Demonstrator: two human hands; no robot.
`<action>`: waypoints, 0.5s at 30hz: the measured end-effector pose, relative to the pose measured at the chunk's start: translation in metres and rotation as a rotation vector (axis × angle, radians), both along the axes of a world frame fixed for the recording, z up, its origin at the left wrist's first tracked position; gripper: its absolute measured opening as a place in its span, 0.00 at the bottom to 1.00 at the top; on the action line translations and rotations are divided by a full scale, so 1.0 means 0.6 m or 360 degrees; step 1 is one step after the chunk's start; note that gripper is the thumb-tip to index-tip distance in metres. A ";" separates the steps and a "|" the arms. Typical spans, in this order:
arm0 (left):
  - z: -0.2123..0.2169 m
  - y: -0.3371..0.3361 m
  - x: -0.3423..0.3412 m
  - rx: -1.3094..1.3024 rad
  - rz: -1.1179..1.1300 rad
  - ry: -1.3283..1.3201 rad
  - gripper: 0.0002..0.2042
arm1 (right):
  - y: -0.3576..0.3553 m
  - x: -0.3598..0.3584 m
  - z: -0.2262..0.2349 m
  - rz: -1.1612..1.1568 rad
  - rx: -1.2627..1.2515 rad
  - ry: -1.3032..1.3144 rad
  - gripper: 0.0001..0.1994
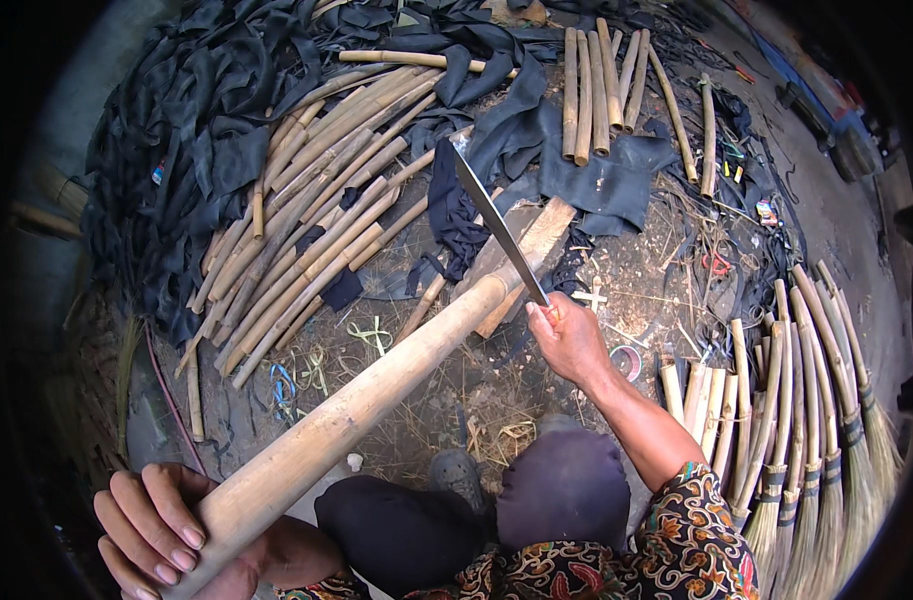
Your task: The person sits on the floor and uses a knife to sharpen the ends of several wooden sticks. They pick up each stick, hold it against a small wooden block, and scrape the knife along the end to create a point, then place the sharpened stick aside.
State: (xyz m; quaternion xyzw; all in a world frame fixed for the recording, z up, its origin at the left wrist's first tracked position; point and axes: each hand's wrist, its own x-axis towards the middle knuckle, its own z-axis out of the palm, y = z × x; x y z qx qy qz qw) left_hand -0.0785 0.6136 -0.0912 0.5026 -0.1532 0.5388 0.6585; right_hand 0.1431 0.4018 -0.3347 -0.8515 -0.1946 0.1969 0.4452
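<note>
My left hand (171, 530) grips the near end of a thick bamboo pole (366, 405) at the lower left. The pole slants up to the right, and its far end rests on a wooden chopping block (541, 230). My right hand (568, 340) holds the handle of a long machete (496, 225). The blade points up and to the left, its edge just beside the pole's far end. My knees in dark trousers (476, 505) are below the pole.
A heap of cut bamboo sticks (306, 200) lies at the left among black rubber strips (206, 110). More bamboo sticks (596, 85) lie at the top. Finished brooms (816, 430) lie in a row at the right. Straw and scraps litter the ground.
</note>
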 end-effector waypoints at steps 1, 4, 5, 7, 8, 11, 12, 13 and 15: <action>-0.002 0.003 0.000 -0.0010 0.0021 -0.0020 0.09 | -0.002 -0.002 0.001 0.0016 0.0116 -0.0059 0.12; -0.002 0.001 -0.001 0.0000 0.0034 -0.0026 0.07 | -0.002 -0.005 -0.005 0.0072 0.0285 -0.0199 0.13; -0.002 -0.001 -0.001 -0.0002 0.0030 0.0007 0.07 | 0.000 -0.004 -0.009 0.0084 0.0230 -0.0259 0.13; 0.000 -0.005 -0.001 0.0006 0.0016 0.0062 0.06 | 0.001 -0.002 -0.016 0.0017 0.0054 -0.0199 0.14; 0.000 -0.005 -0.001 0.0015 0.0004 0.0087 0.06 | 0.000 -0.003 -0.019 0.0023 0.0016 -0.0161 0.14; -0.001 0.002 -0.002 -0.0019 -0.0109 0.0038 0.08 | -0.008 -0.008 -0.022 -0.0030 0.0002 -0.0183 0.14; -0.004 0.003 -0.004 -0.0017 -0.0119 0.0041 0.09 | -0.011 -0.010 -0.021 0.0055 0.0127 -0.0151 0.14; -0.006 0.003 -0.007 -0.0014 -0.0129 0.0044 0.10 | -0.012 -0.013 -0.020 0.0083 0.0230 -0.0179 0.14; -0.004 0.015 -0.011 -0.0095 -0.0053 -0.0027 0.10 | -0.012 -0.009 -0.017 0.0201 0.0326 -0.0262 0.13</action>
